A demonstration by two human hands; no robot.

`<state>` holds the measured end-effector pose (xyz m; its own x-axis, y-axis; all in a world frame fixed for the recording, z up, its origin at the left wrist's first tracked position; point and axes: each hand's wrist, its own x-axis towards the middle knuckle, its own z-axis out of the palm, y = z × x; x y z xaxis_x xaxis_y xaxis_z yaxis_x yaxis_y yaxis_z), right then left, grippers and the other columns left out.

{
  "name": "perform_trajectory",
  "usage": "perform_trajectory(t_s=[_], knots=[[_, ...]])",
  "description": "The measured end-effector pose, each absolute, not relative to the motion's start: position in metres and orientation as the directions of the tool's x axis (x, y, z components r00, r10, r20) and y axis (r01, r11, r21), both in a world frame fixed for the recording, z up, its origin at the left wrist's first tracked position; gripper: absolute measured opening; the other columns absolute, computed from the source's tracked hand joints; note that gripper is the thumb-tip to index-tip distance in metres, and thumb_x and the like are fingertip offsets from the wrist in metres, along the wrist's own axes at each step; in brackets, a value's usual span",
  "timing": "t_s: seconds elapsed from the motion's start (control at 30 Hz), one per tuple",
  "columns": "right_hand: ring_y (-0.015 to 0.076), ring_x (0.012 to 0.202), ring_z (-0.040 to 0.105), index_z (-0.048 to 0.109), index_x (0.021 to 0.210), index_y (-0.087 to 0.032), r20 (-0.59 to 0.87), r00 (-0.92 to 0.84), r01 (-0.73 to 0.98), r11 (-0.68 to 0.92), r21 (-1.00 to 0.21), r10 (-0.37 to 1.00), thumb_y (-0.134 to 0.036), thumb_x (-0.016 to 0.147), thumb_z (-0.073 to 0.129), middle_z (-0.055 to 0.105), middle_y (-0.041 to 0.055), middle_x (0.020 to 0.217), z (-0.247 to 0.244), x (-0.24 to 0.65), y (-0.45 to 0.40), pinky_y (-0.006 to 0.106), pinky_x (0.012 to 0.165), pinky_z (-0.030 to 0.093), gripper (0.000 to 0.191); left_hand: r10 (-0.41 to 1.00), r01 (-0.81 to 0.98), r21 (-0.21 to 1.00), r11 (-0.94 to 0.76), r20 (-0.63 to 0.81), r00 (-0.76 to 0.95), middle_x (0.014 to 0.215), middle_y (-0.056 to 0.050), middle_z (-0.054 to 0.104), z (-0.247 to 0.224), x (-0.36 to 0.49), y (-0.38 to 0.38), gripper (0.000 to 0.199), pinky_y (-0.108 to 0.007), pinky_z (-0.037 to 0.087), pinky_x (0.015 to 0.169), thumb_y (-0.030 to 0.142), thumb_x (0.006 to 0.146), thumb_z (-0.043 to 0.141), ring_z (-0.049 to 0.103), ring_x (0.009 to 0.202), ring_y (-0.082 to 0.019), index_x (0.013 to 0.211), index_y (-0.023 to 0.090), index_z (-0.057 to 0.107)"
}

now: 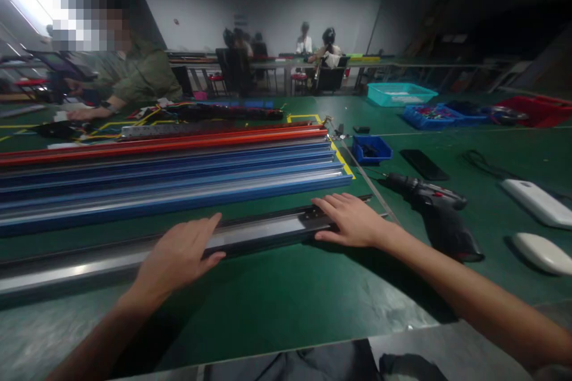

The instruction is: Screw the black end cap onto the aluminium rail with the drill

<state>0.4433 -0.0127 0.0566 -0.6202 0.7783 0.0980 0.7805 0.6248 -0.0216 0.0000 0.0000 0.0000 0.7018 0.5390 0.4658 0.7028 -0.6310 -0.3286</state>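
A long dark metal channel point(263, 228) with a shiny silver inside lies across the near part of the green table. My left hand point(179, 256) spans it, fingers over the far edge and thumb along the near side. Toward its right end, my right hand point(353, 221) grips the channel in the same way, beside a black fitting point(311, 217) set inside it. Behind the channel lie several blue metal channels point(286, 183) and red ones point(250, 133), side by side. A black cordless drill point(431, 202) rests to the right of my right hand.
A small blue bin point(372, 150) holds dark parts, with a black phone point(423, 164) beside it. Farther right lie a white device point(538, 201) and a cream rounded object point(543, 253). A turquoise tray point(400, 95) stands behind. A co-worker point(143, 71) handles wiring at far left.
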Motion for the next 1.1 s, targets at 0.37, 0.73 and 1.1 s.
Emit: perform_trajectory(t_s=[0.37, 0.73, 1.1], knots=[[0.0354, 0.099, 0.074, 0.063, 0.144, -0.009, 0.132, -0.651, 0.755, 0.655, 0.011, 0.748, -0.077, 0.106, 0.052, 0.077, 0.0208, 0.118, 0.055, 0.419, -0.008, 0.047, 0.090, 0.054, 0.079, 0.516, 0.686, -0.385, -0.617, 0.460, 0.722, 0.123, -0.022, 0.079, -0.012, -0.037, 0.010, 0.060, -0.045, 0.059, 0.090, 0.054, 0.111, 0.040, 0.078, 0.104, -0.034, 0.145, 0.009, 0.059], [0.0361, 0.113, 0.066, 0.063, 0.145, -0.005, 0.417, -0.777, 0.571, 0.807, 0.152, 0.471, -0.064, 0.112, 0.050, 0.074, 0.0242, 0.130, 0.035, 0.394, 0.006, 0.050, 0.098, 0.047, 0.069, 0.497, 0.700, -0.437, -0.565, 0.496, 0.712, 0.115, -0.024, 0.081, -0.009, -0.072, 0.021, 0.053, -0.047, 0.062, 0.084, 0.048, 0.108, 0.046, 0.080, 0.097, -0.037, 0.131, 0.007, 0.068], [0.0232, 0.088, 0.060, 0.072, 0.112, -0.016, 0.489, -0.840, 0.415, 0.858, 0.302, 0.235, -0.034, 0.112, 0.054, 0.074, 0.0104, 0.104, 0.019, 0.390, -0.013, 0.039, 0.078, 0.040, 0.026, 0.533, 0.741, -0.448, -0.501, 0.515, 0.671, 0.113, -0.017, 0.083, -0.009, -0.080, 0.022, 0.041, -0.039, 0.062, 0.084, 0.046, 0.107, 0.051, 0.082, 0.097, -0.031, 0.130, 0.016, 0.067]])
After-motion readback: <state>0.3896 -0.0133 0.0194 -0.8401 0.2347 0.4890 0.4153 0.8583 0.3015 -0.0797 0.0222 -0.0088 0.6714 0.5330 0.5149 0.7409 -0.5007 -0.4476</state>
